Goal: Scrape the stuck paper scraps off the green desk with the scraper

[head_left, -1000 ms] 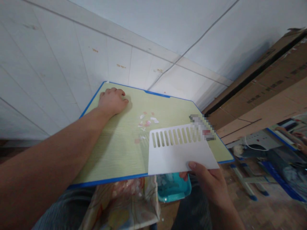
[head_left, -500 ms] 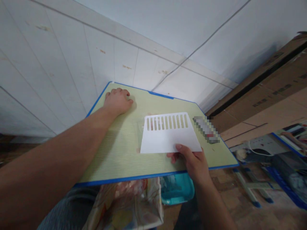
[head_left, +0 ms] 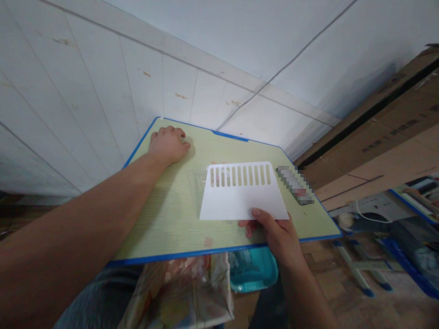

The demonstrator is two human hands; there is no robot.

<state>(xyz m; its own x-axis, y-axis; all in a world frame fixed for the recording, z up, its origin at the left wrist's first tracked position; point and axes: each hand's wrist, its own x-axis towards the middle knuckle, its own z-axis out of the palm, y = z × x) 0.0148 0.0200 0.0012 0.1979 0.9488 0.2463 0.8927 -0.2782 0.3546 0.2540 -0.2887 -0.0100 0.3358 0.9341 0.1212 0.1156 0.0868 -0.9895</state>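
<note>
In my right hand (head_left: 279, 235), closed at its near edge with the thumb on top, is a thin white slotted board (head_left: 240, 201). A row of long narrow openings runs along the board's far side. Some clear, see-through material (head_left: 197, 185) shows past its left edge and behind the left slots; I cannot make out its kind. My left hand (head_left: 168, 145) rests on the far left of the pale green tabletop (head_left: 164, 205), fingers loosely bent and apart, holding nothing.
A blurred-out flat object (head_left: 295, 185) lies at the tabletop's right side. Below the near edge are a patterned bag (head_left: 212, 297) and a turquoise basin (head_left: 254, 276). Beyond the table stands a white wall with a grey cable (head_left: 255, 94); cardboard boxes (head_left: 377, 123) are at right.
The white slotted board has shifted very slightly in my right hand's grip. More of the clear material shows at its left. My left hand has stayed in place.
</note>
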